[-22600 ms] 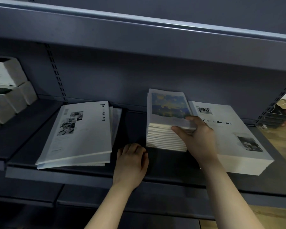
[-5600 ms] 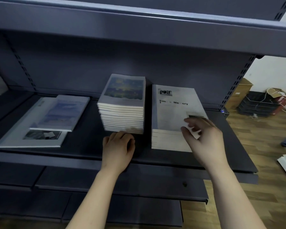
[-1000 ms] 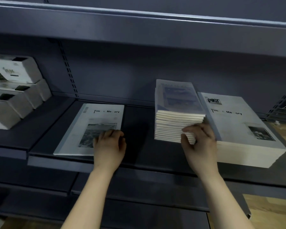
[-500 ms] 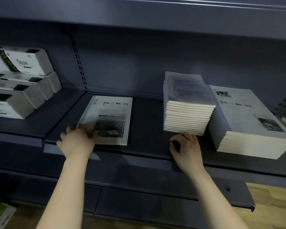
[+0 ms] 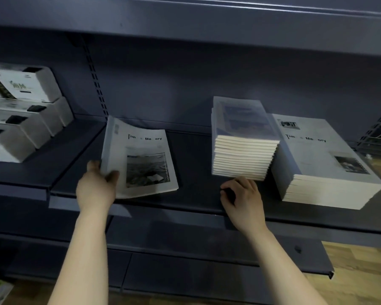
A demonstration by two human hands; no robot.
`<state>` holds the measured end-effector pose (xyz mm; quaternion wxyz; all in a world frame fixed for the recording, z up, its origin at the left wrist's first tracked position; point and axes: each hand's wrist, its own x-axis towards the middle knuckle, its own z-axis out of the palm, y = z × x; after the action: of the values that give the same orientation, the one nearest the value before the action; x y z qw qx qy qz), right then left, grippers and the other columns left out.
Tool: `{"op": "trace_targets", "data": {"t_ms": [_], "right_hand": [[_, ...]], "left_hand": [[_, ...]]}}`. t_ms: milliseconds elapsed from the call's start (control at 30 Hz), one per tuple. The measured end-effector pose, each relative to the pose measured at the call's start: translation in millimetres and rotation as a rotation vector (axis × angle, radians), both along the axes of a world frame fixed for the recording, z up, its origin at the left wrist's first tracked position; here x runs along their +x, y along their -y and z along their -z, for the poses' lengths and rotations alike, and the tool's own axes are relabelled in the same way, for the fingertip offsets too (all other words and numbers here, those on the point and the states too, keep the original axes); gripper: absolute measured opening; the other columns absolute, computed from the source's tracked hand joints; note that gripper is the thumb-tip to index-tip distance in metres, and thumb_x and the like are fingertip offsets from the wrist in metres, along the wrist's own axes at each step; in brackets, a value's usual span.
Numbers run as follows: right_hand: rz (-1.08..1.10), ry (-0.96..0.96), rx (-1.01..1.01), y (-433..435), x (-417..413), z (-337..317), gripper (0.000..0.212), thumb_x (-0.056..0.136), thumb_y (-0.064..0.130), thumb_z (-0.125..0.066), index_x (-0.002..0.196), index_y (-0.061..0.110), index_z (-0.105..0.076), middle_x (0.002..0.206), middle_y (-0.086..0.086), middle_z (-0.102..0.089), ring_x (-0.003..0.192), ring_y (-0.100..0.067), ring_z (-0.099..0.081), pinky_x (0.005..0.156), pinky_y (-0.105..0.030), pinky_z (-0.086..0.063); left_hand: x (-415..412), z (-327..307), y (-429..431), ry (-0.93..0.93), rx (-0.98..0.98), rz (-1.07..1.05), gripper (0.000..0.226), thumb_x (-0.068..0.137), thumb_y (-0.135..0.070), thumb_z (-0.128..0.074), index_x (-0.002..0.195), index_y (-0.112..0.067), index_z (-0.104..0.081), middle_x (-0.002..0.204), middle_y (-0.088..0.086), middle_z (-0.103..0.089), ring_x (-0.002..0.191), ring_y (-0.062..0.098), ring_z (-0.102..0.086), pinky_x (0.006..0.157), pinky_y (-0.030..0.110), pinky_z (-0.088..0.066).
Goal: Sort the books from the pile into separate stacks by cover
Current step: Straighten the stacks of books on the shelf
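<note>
shelf board, left to right: loose book, narrow stack, wide stack. the loose book lies well apart from the two stacks, with its left edge raised off the board. the left hand is at its front-left corner. the narrow stack stands just beside the wide stack and higher; contact unclear. the right hand rests on the board just before the narrow stack. piled boxes sit on the next section, far left. upper shelf overhead.
</note>
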<state>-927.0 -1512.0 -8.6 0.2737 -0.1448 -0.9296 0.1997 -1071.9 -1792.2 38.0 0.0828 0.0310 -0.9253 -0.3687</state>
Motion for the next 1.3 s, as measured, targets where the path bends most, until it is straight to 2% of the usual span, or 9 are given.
{"op": "trace_targets", "data": {"t_ms": [100, 200, 400, 600, 733, 867, 1000, 1200, 1300], "right_hand": [[-0.006, -0.004, 0.000, -0.3, 0.1, -0.2, 0.016, 0.081, 0.029, -0.053, 0.088, 0.022, -0.065, 0.093, 0.005, -0.057, 0.092, -0.021, -0.051, 0.074, -0.037, -0.046], [-0.006, -0.011, 0.000, 0.2, 0.8, -1.4, 0.023, 0.081, 0.034, -0.046, 0.088, 0.022, -0.065, 0.092, 0.004, -0.057, 0.091, -0.021, -0.052, 0.074, -0.037, -0.046], [-0.013, 0.000, -0.024, -1.2, 0.8, -1.6, 0.014, 0.081, 0.025, -0.056, 0.089, 0.022, -0.067, 0.093, 0.005, -0.058, 0.093, -0.021, -0.051, 0.076, -0.033, -0.043], [-0.051, 0.067, -0.123, -1.8, 3.2, -11.1, 0.022, 0.082, 0.015, -0.064, 0.103, 0.019, -0.065, 0.104, 0.004, -0.059, 0.101, -0.019, -0.051, 0.081, -0.024, -0.037], [-0.081, -0.002, -0.475, 2.6, 12.3, -38.6, 0.014, 0.093, 0.020, -0.053, 0.099, 0.026, -0.065, 0.097, 0.008, -0.064, 0.090, -0.004, -0.060, 0.079, -0.021, -0.047], [-0.125, -0.214, -0.907, 8.1, 26.3, -80.5, 0.030, 0.101, 0.032, -0.036, 0.098, 0.028, -0.066, 0.091, 0.002, -0.072, 0.086, -0.013, -0.068, 0.075, -0.032, -0.056], [-0.175, -0.315, -0.974, -7.1, 44.4, -104.9, 0.022, 0.095, 0.043, -0.045, 0.098, 0.041, -0.066, 0.105, 0.009, -0.070, 0.102, -0.011, -0.065, 0.090, -0.039, -0.048], [-0.110, -0.454, -1.015, -56.5, 67.6, -112.9, 0.019, 0.088, 0.015, -0.061, 0.106, 0.019, -0.059, 0.099, -0.002, -0.070, 0.097, -0.022, -0.065, 0.088, -0.041, -0.048], [-0.060, -0.523, -1.033, -83.0, 84.1, -114.3, 0.019, 0.088, 0.006, -0.059, 0.098, 0.021, -0.061, 0.092, 0.003, -0.071, 0.093, -0.018, -0.066, 0.091, -0.044, -0.046]], "left_hand": [[15.1, 5.8, -1.4, -0.075, 0.223, 0.042, 0.033, 0.098, -0.020, -0.045, 0.131, -0.012, -0.043, 0.115, 0.018, -0.060, 0.093, 0.035, -0.059, 0.072, 0.037, -0.048], [26.3, 4.3, -2.8, -0.118, 0.437, 0.028, 0.030, 0.097, -0.019, -0.045, 0.127, -0.017, -0.046, 0.112, 0.003, -0.057, 0.092, 0.023, -0.057, 0.074, 0.037, -0.051], [37.6, -6.5, 0.8, -0.257, 0.810, 0.079, 0.016, 0.097, -0.015, -0.049, 0.108, -0.026, -0.050, 0.100, -0.012, -0.060, 0.086, -0.001, -0.061, 0.075, 0.024, -0.049], [37.6, -23.3, -9.1, -0.269, 1.059, 0.165, 0.019, 0.097, -0.010, -0.051, 0.104, -0.028, -0.052, 0.100, -0.008, -0.064, 0.088, 0.005, -0.063, 0.075, 0.022, -0.054], [47.5, -32.4, -34.5, -0.237, 1.137, 0.261, 0.019, 0.096, -0.010, -0.051, 0.105, -0.028, -0.054, 0.099, -0.008, -0.067, 0.091, 0.011, -0.064, 0.079, 0.030, -0.055], [63.0, -39.4, -73.0, -0.222, 1.171, 0.339, 0.019, 0.096, -0.012, -0.051, 0.106, -0.027, -0.054, 0.099, -0.007, -0.067, 0.093, 0.013, -0.063, 0.080, 0.034, -0.053], [81.3, -41.8, -117.4, -0.190, 1.185, 0.431, 0.017, 0.096, -0.015, -0.052, 0.109, -0.025, -0.053, 0.100, -0.007, -0.066, 0.092, 0.011, -0.062, 0.081, 0.033, -0.050], [114.1, -44.4, -177.0, -0.067, 1.198, 0.588, 0.023, 0.088, -0.027, -0.054, 0.110, -0.029, -0.053, 0.104, -0.009, -0.067, 0.098, 0.015, -0.062, 0.087, 0.036, -0.051], [125.3, -48.1, -200.0, -0.018, 1.163, 0.671, 0.027, 0.087, -0.026, -0.057, 0.113, -0.027, -0.054, 0.110, -0.002, -0.066, 0.103, 0.019, -0.063, 0.087, 0.035, -0.052]]}}
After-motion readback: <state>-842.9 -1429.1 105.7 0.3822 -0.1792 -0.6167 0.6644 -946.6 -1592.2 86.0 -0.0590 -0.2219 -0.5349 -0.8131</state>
